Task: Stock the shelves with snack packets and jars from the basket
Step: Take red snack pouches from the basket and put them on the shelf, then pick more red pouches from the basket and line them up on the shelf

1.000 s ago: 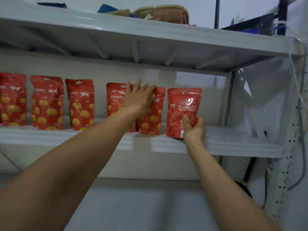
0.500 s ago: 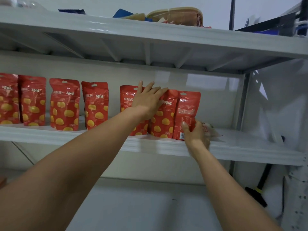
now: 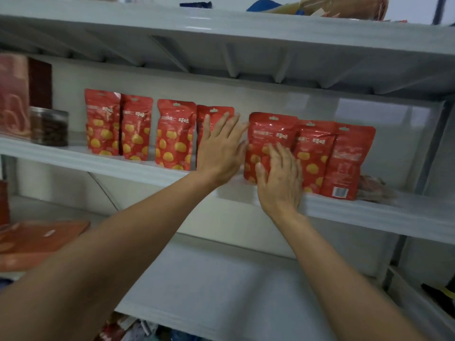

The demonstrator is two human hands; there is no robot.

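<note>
The middle shelf (image 3: 123, 166) crosses the frame from centre left to lower right. A row of seven red snack pouches (image 3: 176, 136) stands upright on it.

1. Left hand (image 3: 221, 148): positioned at frame centre. The palm lies flat against the front of the fourth pouch (image 3: 215, 114). The fingers are straight and spread, and they grip nothing.
2. Right hand (image 3: 280, 178): positioned just right of centre. The fingers lie extended on the lower front of the fifth pouch (image 3: 270, 131), with the thumb on the same face. The hand presses and does not clamp.
3. A narrow gap separates the fourth and fifth pouches. The two hands sit just beside each other.
4. The sixth pouch (image 3: 315, 148) overlaps the fifth pouch's right edge.
5. The seventh pouch (image 3: 347, 163) stands with its back outward, barcode at the bottom.

At centre right, a clear-wrapped packet (image 3: 374, 188) lies flat on the shelf beside the seventh pouch; its contents are blurred, possibly a reddish snack. At centre left, a clear jar (image 3: 50, 127) with dark contents stands next to a large red package (image 3: 12, 99).
</note>
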